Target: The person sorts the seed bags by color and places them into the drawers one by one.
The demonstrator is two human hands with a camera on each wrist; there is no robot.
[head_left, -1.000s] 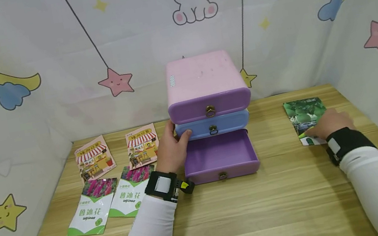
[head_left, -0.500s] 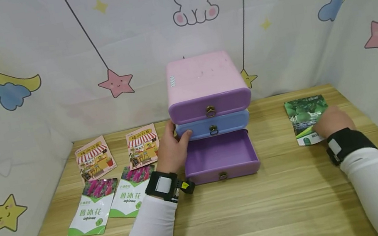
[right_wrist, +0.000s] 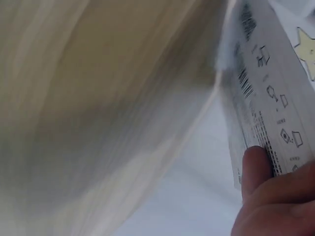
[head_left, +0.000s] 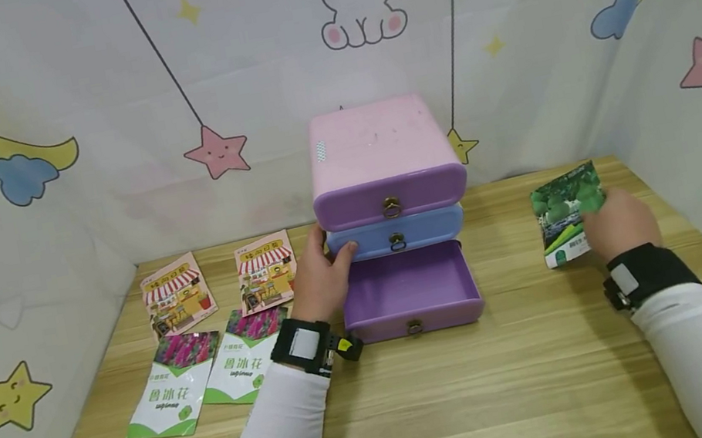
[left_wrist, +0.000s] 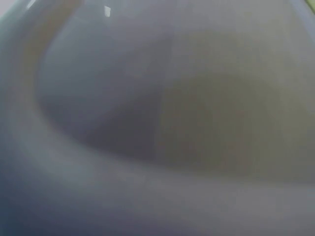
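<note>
Right hand (head_left: 621, 224): clamped on green packet (head_left: 561, 213) | left hand (head_left: 320, 281): thumb and finger apart, touching blue drawer (head_left: 372, 239)

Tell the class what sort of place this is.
Possibly an indoor play corner: a small chest of drawers on a wood-grain table, before a white backdrop showing a cartoon rabbit.

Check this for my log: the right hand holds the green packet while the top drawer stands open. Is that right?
Not quite: in the head view, the bottom drawer stands open, not the top one. The right hand does hold the green packet.
</note>
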